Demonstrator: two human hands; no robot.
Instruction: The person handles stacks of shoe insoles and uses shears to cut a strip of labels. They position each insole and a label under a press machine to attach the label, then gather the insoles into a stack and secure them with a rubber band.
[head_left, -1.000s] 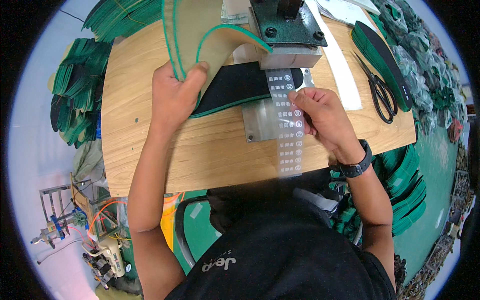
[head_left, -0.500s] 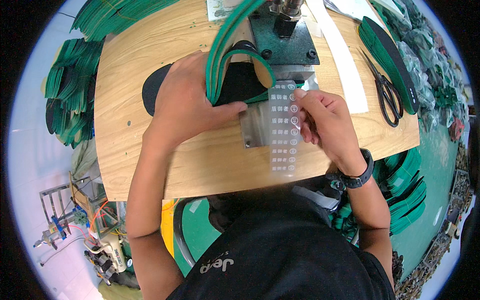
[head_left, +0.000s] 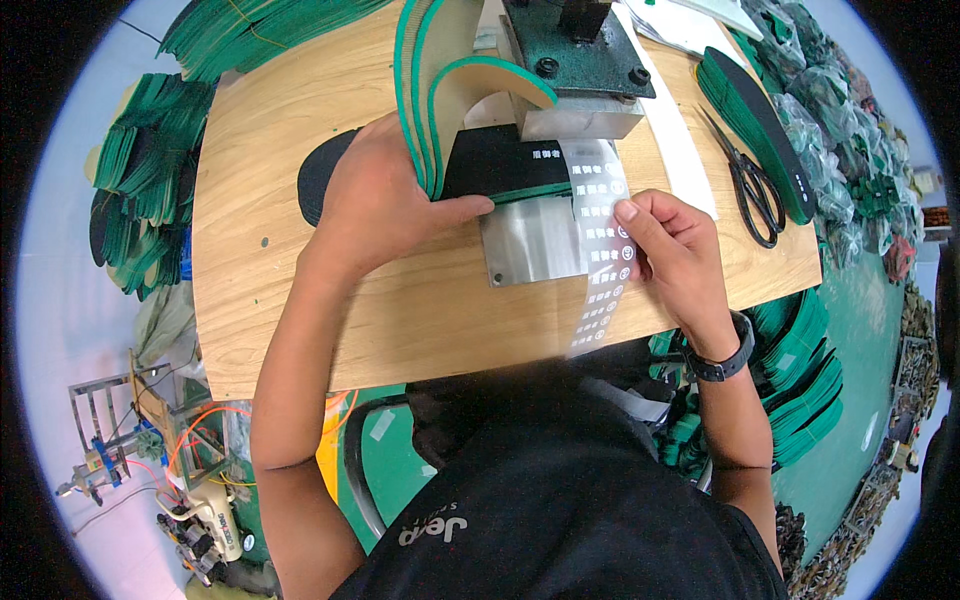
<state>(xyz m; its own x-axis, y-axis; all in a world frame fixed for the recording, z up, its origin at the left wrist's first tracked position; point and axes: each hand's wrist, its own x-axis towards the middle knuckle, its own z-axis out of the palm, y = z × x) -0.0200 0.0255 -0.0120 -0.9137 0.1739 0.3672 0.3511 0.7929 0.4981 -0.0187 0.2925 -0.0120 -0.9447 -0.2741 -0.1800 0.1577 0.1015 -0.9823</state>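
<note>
Cloth of our black shirt (head_left: pixel 560 500) fills the space below both hands. A dark watch (head_left: pixel 722 365) circles the wrist behind our right hand (head_left: pixel 672 250), whose thumb and fingers pinch the right edge of a transparent strip (head_left: pixel 604 235) with rows of white marks. Between our hands, a metal plate (head_left: pixel 535 240) lies on the desk (head_left: pixel 290 330). Just beyond it, a black insole (head_left: pixel 492 160) runs from beneath our left hand (head_left: pixel 385 195) toward the strip, a white mark showing near its right end. Our left thumb stretches out along its near edge; green-edged insoles (head_left: pixel 447 85) curl upward beside the palm, hiding fingers, so we cannot tell how tightly that hand closes. Beyond both hands stands a press block (head_left: pixel 580 118). Scissors (head_left: pixel 757 195) and a thick insole stack (head_left: pixel 750 130) lie right of our right hand; piled insoles (head_left: pixel 155 170) sit far left of our left.
</note>
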